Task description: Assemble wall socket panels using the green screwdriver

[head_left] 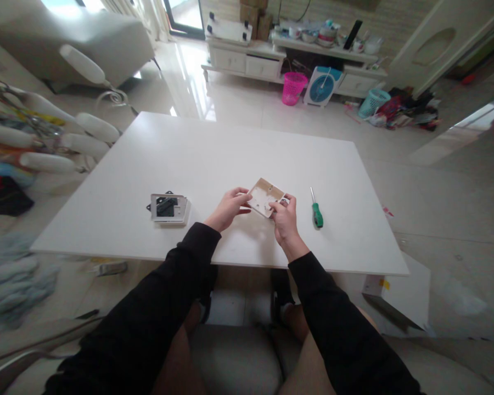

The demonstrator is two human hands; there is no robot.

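A shallow white plastic box [262, 196], its hollow side facing up, is held tilted above the white table [214, 148]. My left hand [231, 207] grips its left edge between thumb and fingers. My right hand [285, 219] closes on the right edge, with the thumb reaching over the inside. To the right lies a screwdriver [317, 214] with a green handle, its metal shaft pointing away from me. Off to the left rest a white rectangular frame-like housing [169, 223] and a black part [166, 207] seen through its opening.
Past the left table edge stands a lamp with several white arms [96, 127]. Beyond the far edge are a pink basket [294, 89], a blue fan [322, 86] and a low white cabinet [247, 65]. A white box-like object [403, 293] sits below the right front corner.
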